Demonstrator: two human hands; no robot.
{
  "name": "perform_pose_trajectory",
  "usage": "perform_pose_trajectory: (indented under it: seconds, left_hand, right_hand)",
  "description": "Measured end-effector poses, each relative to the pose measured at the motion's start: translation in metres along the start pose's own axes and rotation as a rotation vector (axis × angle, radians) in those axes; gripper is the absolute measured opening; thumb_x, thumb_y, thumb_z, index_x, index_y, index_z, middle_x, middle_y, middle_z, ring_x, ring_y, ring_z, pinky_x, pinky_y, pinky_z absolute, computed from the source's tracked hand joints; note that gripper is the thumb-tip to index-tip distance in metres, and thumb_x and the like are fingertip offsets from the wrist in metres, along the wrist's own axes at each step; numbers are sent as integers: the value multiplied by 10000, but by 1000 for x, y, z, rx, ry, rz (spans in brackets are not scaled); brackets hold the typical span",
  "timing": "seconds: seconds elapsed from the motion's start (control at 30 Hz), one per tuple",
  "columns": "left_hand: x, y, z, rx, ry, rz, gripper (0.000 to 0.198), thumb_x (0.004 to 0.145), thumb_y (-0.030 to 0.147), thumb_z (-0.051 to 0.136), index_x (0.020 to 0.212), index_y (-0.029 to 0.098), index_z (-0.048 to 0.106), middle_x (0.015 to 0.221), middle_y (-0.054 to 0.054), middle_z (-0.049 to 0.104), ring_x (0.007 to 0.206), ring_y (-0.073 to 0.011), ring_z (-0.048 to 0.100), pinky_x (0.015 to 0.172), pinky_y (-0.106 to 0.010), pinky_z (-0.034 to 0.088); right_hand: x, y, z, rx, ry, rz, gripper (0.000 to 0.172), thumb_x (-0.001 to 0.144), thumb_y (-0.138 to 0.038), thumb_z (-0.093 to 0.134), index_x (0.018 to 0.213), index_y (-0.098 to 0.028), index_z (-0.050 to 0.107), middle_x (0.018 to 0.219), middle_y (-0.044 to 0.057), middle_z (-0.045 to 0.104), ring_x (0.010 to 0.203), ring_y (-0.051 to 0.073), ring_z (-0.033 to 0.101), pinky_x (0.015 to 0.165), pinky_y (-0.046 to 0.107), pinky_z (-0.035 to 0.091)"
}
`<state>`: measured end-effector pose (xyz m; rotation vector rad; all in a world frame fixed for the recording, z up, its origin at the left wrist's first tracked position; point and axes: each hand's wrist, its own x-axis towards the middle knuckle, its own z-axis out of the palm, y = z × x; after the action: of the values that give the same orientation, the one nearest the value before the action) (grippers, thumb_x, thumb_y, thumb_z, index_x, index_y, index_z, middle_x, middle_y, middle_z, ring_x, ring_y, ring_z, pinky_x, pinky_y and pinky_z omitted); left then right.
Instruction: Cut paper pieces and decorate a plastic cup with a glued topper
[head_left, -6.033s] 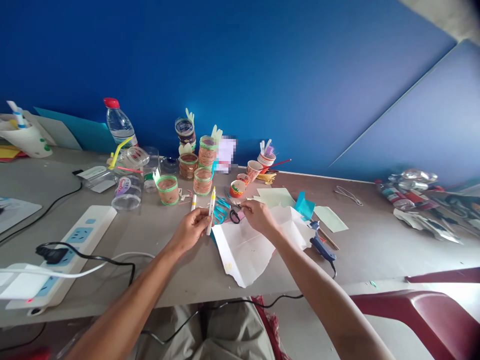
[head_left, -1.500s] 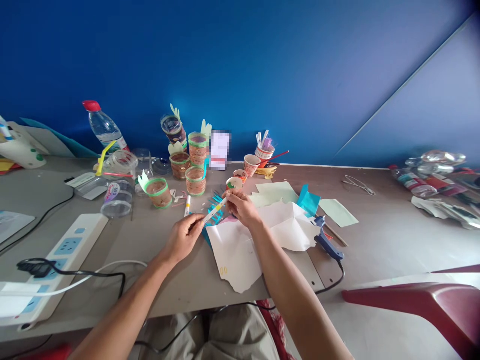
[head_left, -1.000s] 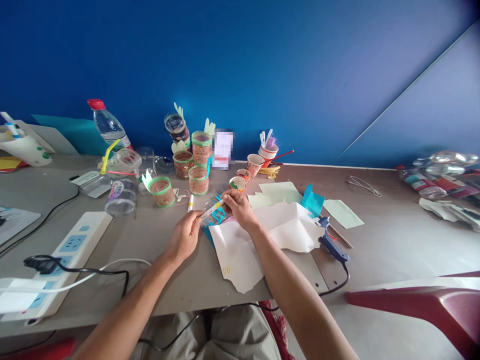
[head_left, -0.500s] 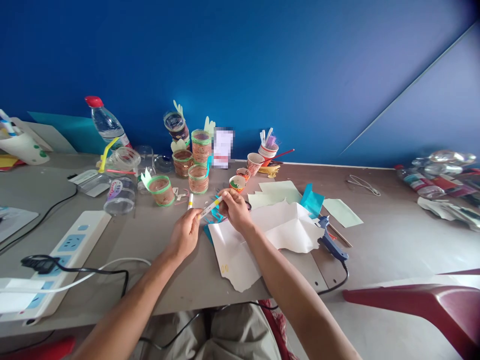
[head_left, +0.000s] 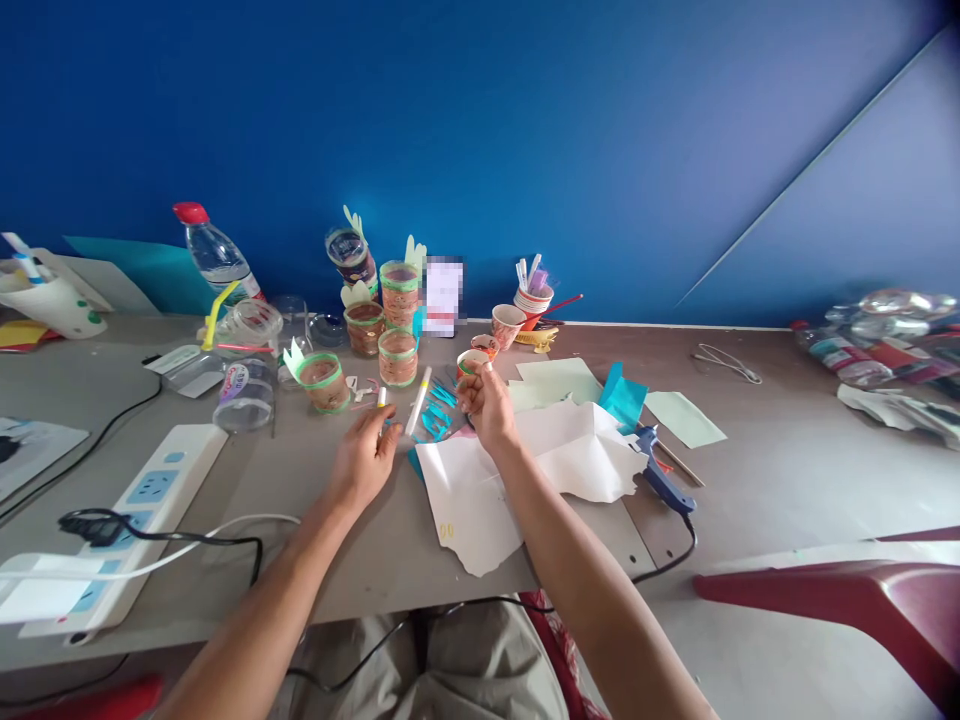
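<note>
"Where is the slender white marker (head_left: 418,401)?"

"Between the hands, apart from both, beside thin, curled blue strips (head_left: 436,422)."

"Grip status?"

"Left hand (head_left: 365,455): fingers curved at a second marker (head_left: 382,397); contact cannot be told. Right hand (head_left: 489,408): fingers bent near round printed cups (head_left: 508,325); pinch cannot be told."

A yellow-banded marker (head_left: 418,402) is between the left hand (head_left: 364,457) and the right hand (head_left: 487,408), just beside blue scraps (head_left: 435,422). White paper (head_left: 472,500) spreads beneath the right forearm (head_left: 577,560).
</note>
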<state>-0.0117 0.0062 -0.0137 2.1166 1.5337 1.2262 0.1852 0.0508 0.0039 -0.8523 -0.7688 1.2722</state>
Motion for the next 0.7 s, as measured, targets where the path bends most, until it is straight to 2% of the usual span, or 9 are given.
perform_pose_trajectory:
  seconds: [0.07,0.13,0.23,0.37,0.43,0.5,0.6,0.7]
  left_hand:
    - [0,4,-6,8,-12,-11,305,900,359,451,987,162,667,971,-117,714,890,-221,667,794,-323,519]
    - [-2,9,-11,-1,-86,-54,321,905,378,445,971,161,673,846,-80,720,730,-183,659,691,-277,507]
    - [-7,18,-16,16,-256,-55,380,899,431,461,1067,160,668,662,-20,675,570,-147,598,588,-238,456]
    - [-14,24,-15,121,-470,44,452,886,470,483,1232,214,620,671,-3,681,604,-164,609,587,-246,428]
    - [-17,25,-12,136,-539,84,463,889,480,475,1263,241,607,741,-21,710,653,-189,638,608,-263,437]
    - [-18,24,-9,100,-567,96,431,893,472,472,1238,264,627,830,-43,734,722,-216,668,642,-279,456]
    - [-19,24,-5,-17,-568,68,337,896,432,475,1113,285,688,902,-45,745,807,-232,685,699,-288,476]
    - [-19,25,-4,-107,-587,42,303,906,399,460,1007,262,711,959,-46,743,879,-235,682,757,-303,484]
  right_hand:
    - [-1,-2,1,-58,-24,-19,474,729,-631,620,911,-194,596,593,-46,563,424,76,415,436,235,321]
    - [-1,-6,1,-112,-20,-29,431,727,-591,646,883,-191,606,602,-43,562,436,75,423,440,231,325]
    - [0,-18,-1,-167,17,-37,364,717,-533,677,805,-191,586,608,-40,564,432,65,406,425,222,299]
    - [2,-41,-10,-318,25,-86,282,761,-465,636,822,-192,602,583,-49,533,426,69,367,425,223,288]
    - [1,-51,-15,-530,30,-127,225,821,-404,566,866,-190,619,609,-36,547,462,88,401,453,229,320]
    - [-1,-56,-19,-952,-20,-150,209,881,-310,470,928,-190,634,724,-1,617,572,118,501,542,242,396]
    - [-5,-51,-24,-1547,-175,-120,259,894,-198,431,1015,-185,659,996,69,667,868,179,598,772,289,446]
    - [-7,-37,-24,-1719,-266,-64,244,847,-190,532,1044,-163,672,1107,133,643,1052,262,570,894,347,410]
